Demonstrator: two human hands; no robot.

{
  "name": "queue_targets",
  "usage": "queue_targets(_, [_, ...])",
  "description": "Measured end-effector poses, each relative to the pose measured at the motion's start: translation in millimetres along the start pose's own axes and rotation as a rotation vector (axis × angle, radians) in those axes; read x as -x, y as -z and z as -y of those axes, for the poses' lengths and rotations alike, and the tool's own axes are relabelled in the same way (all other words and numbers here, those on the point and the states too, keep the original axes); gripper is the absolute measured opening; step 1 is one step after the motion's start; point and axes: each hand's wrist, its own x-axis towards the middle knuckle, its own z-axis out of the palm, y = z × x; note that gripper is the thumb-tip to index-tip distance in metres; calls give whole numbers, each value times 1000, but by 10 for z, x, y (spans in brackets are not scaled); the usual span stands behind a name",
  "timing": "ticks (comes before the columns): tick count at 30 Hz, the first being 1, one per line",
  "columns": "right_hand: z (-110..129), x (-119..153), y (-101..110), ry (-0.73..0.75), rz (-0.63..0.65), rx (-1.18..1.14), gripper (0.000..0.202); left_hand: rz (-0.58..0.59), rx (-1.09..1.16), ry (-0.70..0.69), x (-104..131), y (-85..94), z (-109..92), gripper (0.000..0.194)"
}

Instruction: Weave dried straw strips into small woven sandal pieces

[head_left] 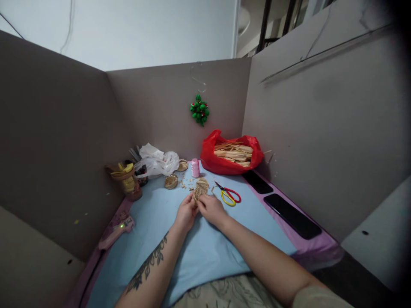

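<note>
A small woven piece of tan straw (201, 188) is held up over the blue cloth, near the middle of the table. My left hand (186, 211) grips its lower left edge, fingers closed. My right hand (211, 209) pinches its lower right edge, close against the left. The fingertips partly hide the piece's lower end. Just right of it lie scissors (228, 196) with one yellow and one red handle. Beyond the piece stands a pink spool of thread (195, 168). A small round woven basket (171, 182) rests to the left, with straw scraps between.
A red bag (212, 160) of dried straw sits at the back right, beside two black phones (292, 216) along the right edge. White plastic bags (157, 161) and a cup (130, 184) stand back left. A pink glue gun (117, 233) lies left. Grey panels enclose the table.
</note>
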Motion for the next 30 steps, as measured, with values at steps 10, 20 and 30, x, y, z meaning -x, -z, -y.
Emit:
queue_targets(10, [12,-10,1,12,45,5,18,27,-16,-47,6,-38,59,36])
queue_targets(20, [28,25,-25,48,111,-3,8,-76,-74,-43,-8,0,28,30])
queue_targets(30, [-146,-20,-73,-108,72,-575,10,-259,93,-46,-110,95,-150,13])
